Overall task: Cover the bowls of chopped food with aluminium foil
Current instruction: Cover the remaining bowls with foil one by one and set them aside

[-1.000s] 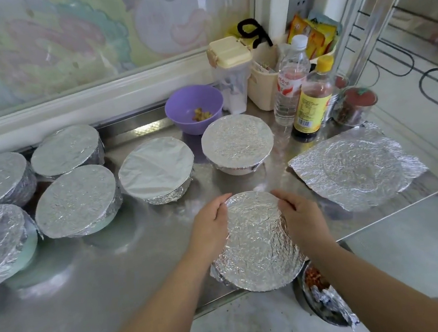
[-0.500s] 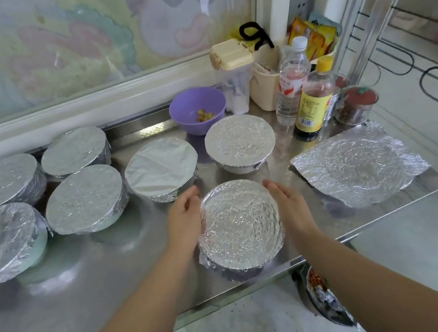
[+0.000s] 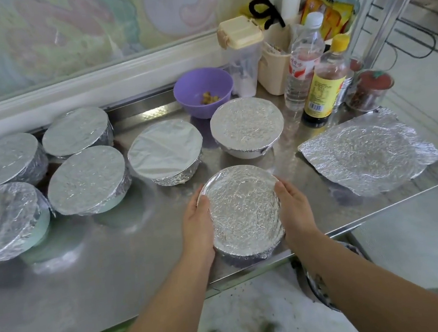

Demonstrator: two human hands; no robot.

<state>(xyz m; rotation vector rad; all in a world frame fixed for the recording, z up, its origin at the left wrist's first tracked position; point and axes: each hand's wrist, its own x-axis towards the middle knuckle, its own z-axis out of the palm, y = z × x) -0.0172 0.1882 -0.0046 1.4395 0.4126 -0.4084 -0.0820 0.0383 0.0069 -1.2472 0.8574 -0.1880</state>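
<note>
A foil-covered bowl (image 3: 243,208) stands near the front edge of the steel counter (image 3: 108,262). My left hand (image 3: 197,223) presses against its left side and my right hand (image 3: 293,210) against its right side, fingers straight along the foil. Several more foil-covered bowls stand behind and to the left, among them a white one (image 3: 246,126) and a smooth-topped one (image 3: 165,151). A purple bowl (image 3: 203,92) with a little chopped food stands uncovered at the back. A loose, crumpled foil sheet (image 3: 370,152) lies on the right.
Bottles (image 3: 323,84), a lidded clear container (image 3: 243,58), a beige holder and jars crowd the back right corner. The counter ends just right of the foil sheet. A foil-lined metal bowl (image 3: 315,283) sits on the floor below the counter edge.
The covered bowl has slid away from the counter's front edge toward the middle. My hands have moved from its far rim down to its left and right sides.
</note>
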